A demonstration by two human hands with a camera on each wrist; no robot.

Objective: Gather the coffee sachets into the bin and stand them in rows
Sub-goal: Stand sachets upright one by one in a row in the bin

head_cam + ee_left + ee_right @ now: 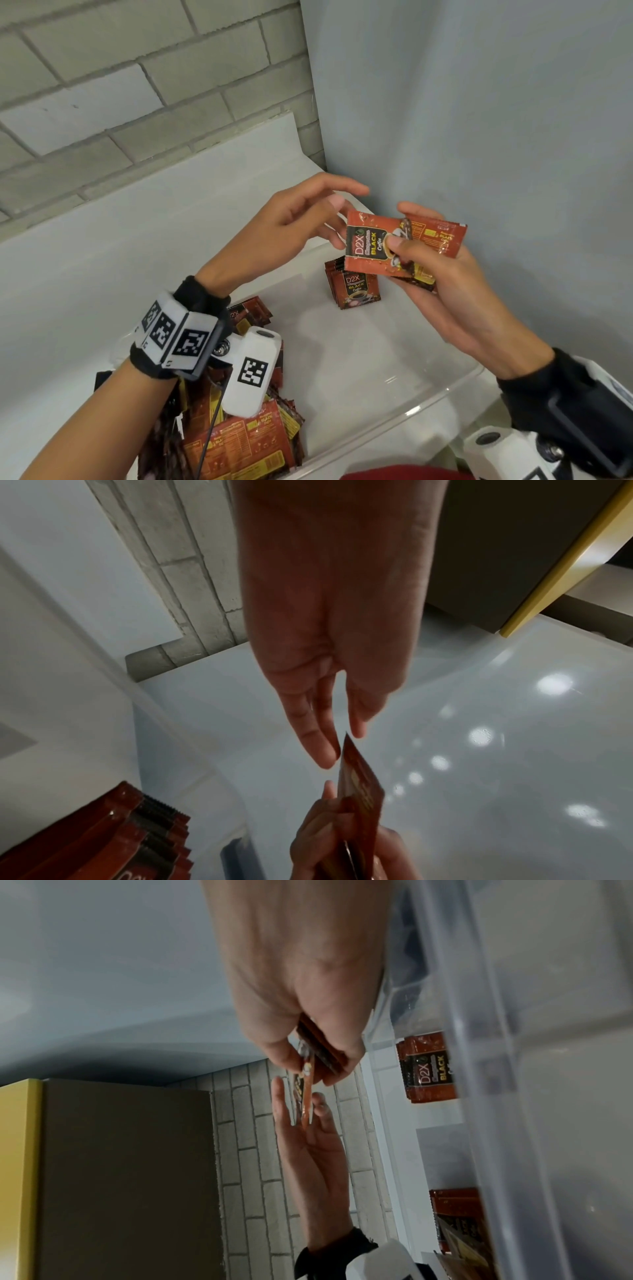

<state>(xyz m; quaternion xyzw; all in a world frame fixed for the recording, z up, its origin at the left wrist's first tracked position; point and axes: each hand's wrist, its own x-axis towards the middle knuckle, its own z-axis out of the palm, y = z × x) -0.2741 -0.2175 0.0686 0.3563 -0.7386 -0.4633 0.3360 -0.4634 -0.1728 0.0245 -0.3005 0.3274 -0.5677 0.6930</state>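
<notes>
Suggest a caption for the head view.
Right hand holds coffee sachets over the clear bin; left hand reaches in.

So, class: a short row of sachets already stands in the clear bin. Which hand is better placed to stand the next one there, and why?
Probably the left hand: open, its fingers at the front sachet, above the standing row. The right hand grips the whole bunch.

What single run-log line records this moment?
right hand: grips fanned sachets | left hand: open, reaching for them | standing row: begun in bin | loose pile: waiting
</notes>
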